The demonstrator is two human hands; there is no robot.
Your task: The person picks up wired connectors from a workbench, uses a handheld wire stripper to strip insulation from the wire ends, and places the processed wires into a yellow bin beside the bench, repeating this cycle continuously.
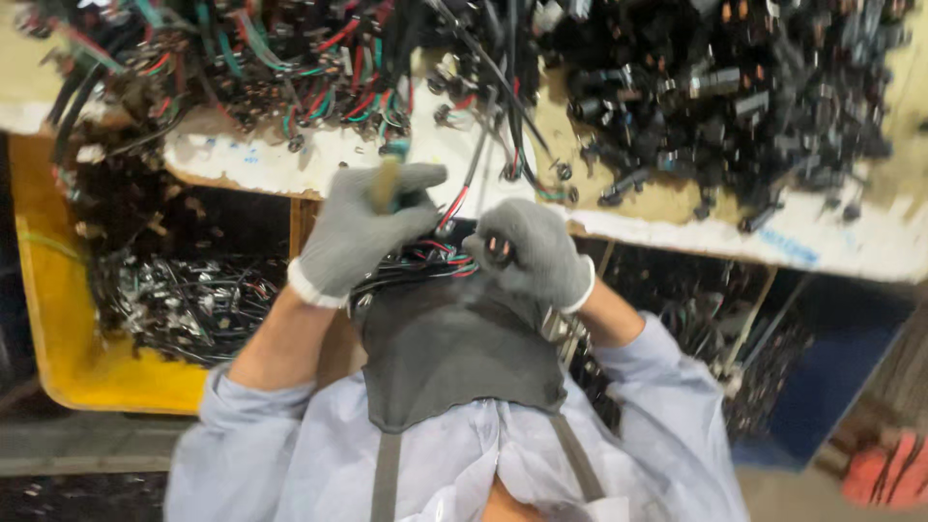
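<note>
Both my hands wear grey knit gloves. My left hand (362,227) is closed around a tool with a tan handle (386,184) that sticks up from the fist. My right hand (532,253) grips a small black connector (499,250) at the end of a bundle of red, green and black wires (425,259) running between the two hands. The hands sit close together just below the edge of the white-topped workbench (290,159). A dark grey apron (449,353) over a light blue shirt fills the bottom of the view.
A tangle of coloured wire harnesses (271,58) covers the bench's left part; a heap of black connectors (715,87) covers the right. A yellow bin (68,338) of dark wire scraps stands lower left. More scrap lies under the bench at the right.
</note>
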